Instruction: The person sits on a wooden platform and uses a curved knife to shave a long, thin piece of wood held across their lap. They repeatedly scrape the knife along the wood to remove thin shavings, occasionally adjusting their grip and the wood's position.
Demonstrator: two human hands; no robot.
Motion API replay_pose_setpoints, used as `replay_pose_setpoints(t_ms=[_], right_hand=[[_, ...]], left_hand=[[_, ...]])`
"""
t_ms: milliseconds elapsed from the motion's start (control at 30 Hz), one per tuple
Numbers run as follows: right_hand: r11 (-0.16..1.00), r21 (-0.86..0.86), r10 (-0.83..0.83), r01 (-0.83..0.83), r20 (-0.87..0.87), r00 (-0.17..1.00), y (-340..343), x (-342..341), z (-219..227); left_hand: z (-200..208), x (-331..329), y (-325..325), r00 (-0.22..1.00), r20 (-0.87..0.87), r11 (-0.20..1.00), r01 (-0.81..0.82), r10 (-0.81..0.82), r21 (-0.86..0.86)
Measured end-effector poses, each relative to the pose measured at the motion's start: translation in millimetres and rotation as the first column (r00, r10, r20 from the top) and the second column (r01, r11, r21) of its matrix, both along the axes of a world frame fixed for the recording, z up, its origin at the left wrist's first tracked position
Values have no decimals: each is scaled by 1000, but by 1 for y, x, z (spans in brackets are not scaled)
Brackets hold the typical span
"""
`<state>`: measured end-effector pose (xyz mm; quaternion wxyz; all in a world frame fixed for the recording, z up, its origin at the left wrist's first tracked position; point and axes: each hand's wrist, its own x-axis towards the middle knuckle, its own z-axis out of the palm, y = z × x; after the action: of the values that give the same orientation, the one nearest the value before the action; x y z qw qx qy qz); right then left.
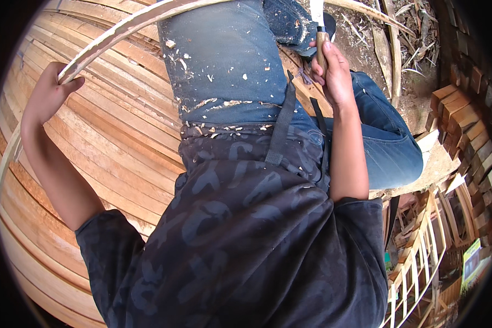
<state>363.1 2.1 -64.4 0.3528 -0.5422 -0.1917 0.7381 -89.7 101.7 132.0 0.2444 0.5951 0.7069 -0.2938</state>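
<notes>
Dark patterned shirt [246, 240] fills the lower middle of the view, because the camera looks straight down along the person's body. Above it, blue jeans [224, 60] are covered with pale wood shavings [224, 104], which lie mostly near the waist.

On the person's left, the left hand [46, 95] is raised and its fingers are closed around a long pale wooden strip [109, 38]. This strip runs from the left edge of the view, through the hand, then over the thigh toward the upper right. It looks curved, but the lens bends straight edges, so I cannot tell how much it really bends. The hand holds it far from the knife, probably to keep it steady across the leg.

On the right, the right hand [333, 71] is closed around the brown wooden handle of a knife [320, 33]. Its light blade points up, close to the strip near the top edge; I cannot tell if it touches the wood.

Under the left arm lies a wide stack of reddish wooden slats [120, 126]. At the right are stacked wooden blocks [464, 115] and, lower, light wooden frames [421, 257]
</notes>
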Motion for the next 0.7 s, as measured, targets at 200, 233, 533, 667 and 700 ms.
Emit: replay_pose_setpoints(t_ms=[200, 233, 533, 667, 700], right_hand=[[998, 56, -39, 37, 35, 999, 3, 1, 9], [998, 59, 21, -24, 59, 998, 4, 1, 12], [990, 140, 13, -35, 158, 987, -14, 1, 19], [989, 71, -138, 132, 87, 987, -19, 19, 25], [985, 77, -165, 156, 118, 979, -21, 27, 27]], left_hand=[[2, 5, -2, 1000, -14, 998, 14, -13, 57], [4, 11, -2, 1000, -15, 999, 3, -2, 43], [51, 59, -14, 963, -161, 850, 268, -218, 453], [111, 55, -27, 892, -321, 663, 451, -317, 597], [120, 49, -28, 872, -353, 608, 490, -340, 625]])
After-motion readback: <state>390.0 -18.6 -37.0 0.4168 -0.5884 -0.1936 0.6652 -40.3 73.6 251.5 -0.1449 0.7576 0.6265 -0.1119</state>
